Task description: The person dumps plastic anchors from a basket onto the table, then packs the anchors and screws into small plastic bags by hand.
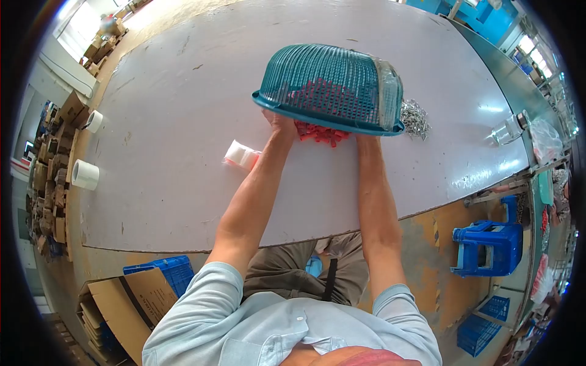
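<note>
Buttoned shirt [268, 332] nearest, domed teal plastic basket [323, 67] tipped!
Left hand [279, 121] grips one end; right hand [368, 139] mostly hidden, can't tell; red pieces [323, 134] between.

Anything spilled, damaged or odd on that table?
Yes. The teal basket is tipped over with red pieces loose beneath its rim, though that may be deliberate. Odder: what looks like clear tape covers one end of the basket, possibly patching damage.
</note>
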A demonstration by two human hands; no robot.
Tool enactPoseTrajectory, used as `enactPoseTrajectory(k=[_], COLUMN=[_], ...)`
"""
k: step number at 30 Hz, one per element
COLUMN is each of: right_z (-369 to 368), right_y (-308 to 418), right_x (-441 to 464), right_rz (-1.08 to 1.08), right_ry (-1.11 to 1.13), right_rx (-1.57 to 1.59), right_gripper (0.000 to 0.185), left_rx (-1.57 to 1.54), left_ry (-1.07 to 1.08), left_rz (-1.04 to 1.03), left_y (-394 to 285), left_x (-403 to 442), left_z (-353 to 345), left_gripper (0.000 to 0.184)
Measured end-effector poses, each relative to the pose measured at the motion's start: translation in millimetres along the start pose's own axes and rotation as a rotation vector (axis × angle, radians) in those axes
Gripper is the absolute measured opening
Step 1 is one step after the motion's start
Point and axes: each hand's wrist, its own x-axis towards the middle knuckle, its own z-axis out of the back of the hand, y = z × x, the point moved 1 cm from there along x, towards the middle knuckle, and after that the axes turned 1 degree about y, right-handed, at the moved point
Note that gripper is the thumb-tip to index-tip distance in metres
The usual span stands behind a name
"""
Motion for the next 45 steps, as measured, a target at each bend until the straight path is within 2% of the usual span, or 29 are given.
enactPoseTrajectory(k=[2, 4, 8, 10, 11, 13, 14, 16, 18, 20, 21, 23, 24, 26, 27, 28, 32, 35, 38, 39, 41, 43, 45], right_z=[-1.4, -34.1, -41.9, -46.0, -48.0, -41.4, -38.3, -49.5, -53.7, -46.9, -49.0, -54.2, -59.3, -65.1, -67.1, -75.4, -66.8, -60.9, -76.5, -88.2, -108.2, -119.6, -134.3], right_y=[-2.3, 15.9, 20.3, 23.0, 23.9, 21.9, 20.6, 26.5, 29.3, 29.6, 32.2, 37.4, 39.8, 35.6, 36.1, 45.0, 40.4, 42.4, 56.0, 62.6, 71.0, 73.9, 74.6], right_x=[-2.1, -24.2, -29.6, -30.8, -30.9, -24.9, -22.2, -22.5, -17.7, -10.3, -12.2, -15.7, -20.4, -21.4, -22.4, -34.5, -29.6, -20.5, -20.7, -25.7, -33.0, -40.7, -48.0], right_rz=[0.009, -0.03, -0.039, -0.063, -0.088, -0.023, 0.04, 0.071, 0.2, 0.163, 0.127, 0.125, 0.122, 0.186, 0.239, 0.184, 0.252, 0.18, 0.146, 0.131, 0.096, 0.073, 0.031], right_ry=[0.016, 0.046, 0.042, -0.008, -0.056, -0.037, -0.018, -0.03, -0.034, -0.082, -0.133, -0.113, -0.092, -0.089, -0.078, -0.127, -0.103, -0.1, -0.075, -0.093, -0.112, -0.139, 0.01], right_rx=[0.009, 0.017, -0.063, 0.012, 0.089, 0.077, 0.065, 0.015, -0.079, -0.117, -0.154, -0.204, -0.253, -0.175, -0.095, -0.185, -0.213, -0.122, -0.135, -0.143, -0.182, -0.225, -0.346], right_gripper=[0.047, 0.048, 0.051, 0.053, 0.054, 0.051, 0.049, 0.044, 0.03, 0.029, 0.028, 0.029, 0.03, 0.032, 0.034, 0.038, 0.039, 0.038, 0.041, 0.043, 0.042, 0.042, 0.045], left_rx=[0.083, 0.2, 0.196, 0.395, 0.395, 0.595, 0.596, 0.531, 0.608, 0.864, 0.863, 1.13, 1.124, 1.192, 1.177, 1.205, 1.187, 1.18, 1.061, 1.07, 0.9, 0.894, 0.838], left_ry=[-0.018, -0.062, -0.005, 0.085, 0.085, 0.088, 0.085, 0.233, 0.23, 0.222, 0.224, 0.279, 0.29, 0.295, 0.317, 0.346, 0.391, 0.413, 0.497, 0.473, 0.602, 0.583, 0.554], left_rz=[-0.02, -0.046, -0.108, -0.079, -0.077, -0.109, -0.109, -0.219, -0.249, -0.322, -0.321, -0.394, -0.387, -0.543, -0.535, -0.584, -0.663, -0.705, -0.851, -0.856, -0.814, -0.891, -0.79], left_y=[-16.3, -30.3, -23.2, -23.8, -22.1, -22.5, -21.6, -15.1, -16.5, -26.5, -31.4, -39.4, -37.1, -31.6, -31.9, -34.5, -37.5, -48.9, -70.0, -78.7, -93.7, -110.3, -128.5], left_x=[-13.1, -27.8, -20.4, -19.5, -18.8, -17.1, -16.7, -14.4, -18.2, -28.6, -31.8, -39.5, -40.4, -40.1, -41.9, -45.5, -53.9, -62.0, -76.7, -80.7, -84.8, -87.6, -89.6], left_z=[-12.5, -26.6, -14.7, -8.4, -7.1, -6.9, -7.5, -7.8, -9.7, -14.2, -16.3, -22.8, -21.1, -19.1, -21.9, -23.0, -18.5, -20.5, -27.2, -25.7, -21.9, -16.1, -4.4], left_gripper=[0.02, 0.016, 0.015, 0.038, 0.038, 0.021, 0.021, 0.029, 0.033, 0.038, 0.038, 0.039, 0.039, 0.037, 0.037, 0.034, 0.027, 0.022, 0.015, 0.015, 0.011, 0.011, 0.009])
